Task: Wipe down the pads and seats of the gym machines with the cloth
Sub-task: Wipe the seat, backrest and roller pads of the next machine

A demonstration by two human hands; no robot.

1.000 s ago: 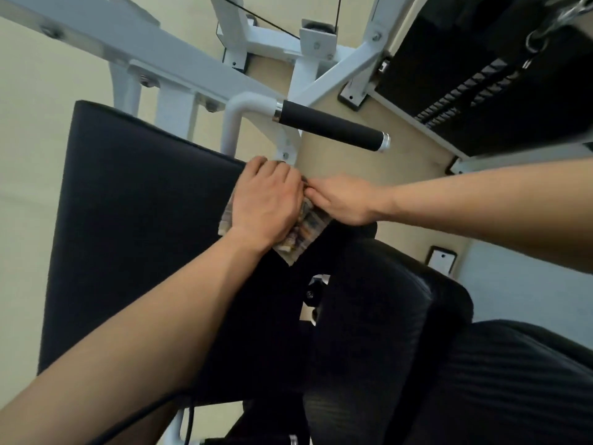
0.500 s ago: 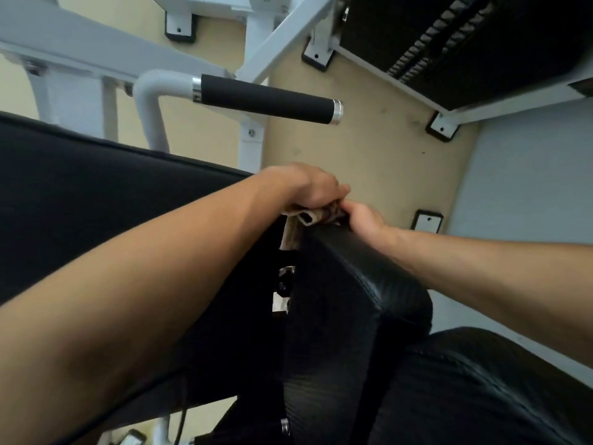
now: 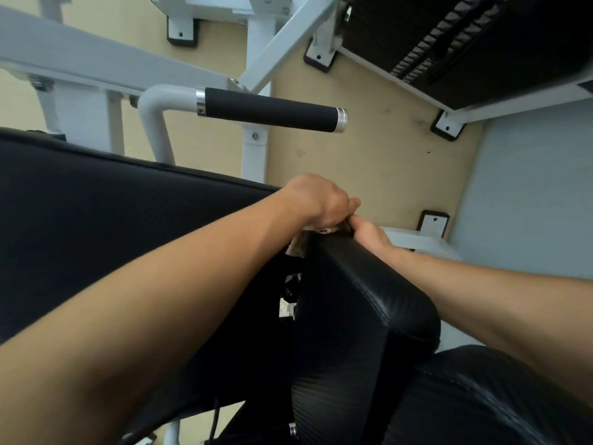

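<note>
My left hand (image 3: 321, 200) is closed over a patterned cloth (image 3: 298, 244) at the far end of a narrow black pad (image 3: 369, 293). Only a crumpled strip of the cloth shows under the hand and down the gap beside the pad. My right hand (image 3: 369, 234) rests on the pad's far edge, fingertips touching the cloth next to my left hand; whether it grips the cloth is hidden. A large black back pad (image 3: 112, 213) lies to the left, under my left forearm. A black seat (image 3: 481, 396) fills the lower right.
A white machine frame (image 3: 96, 62) runs across the top left. A black foam handle (image 3: 269, 110) with chrome ends sticks out above my hands. A weight stack (image 3: 449, 43) stands at the top right. Beige floor (image 3: 369, 149) and a pale grey floor mat (image 3: 529, 194) lie beyond.
Both hands and the cloth moved off the large back pad's corner onto the far end of the narrow pad. My view dropped closer, so the handle now sits higher and left.
</note>
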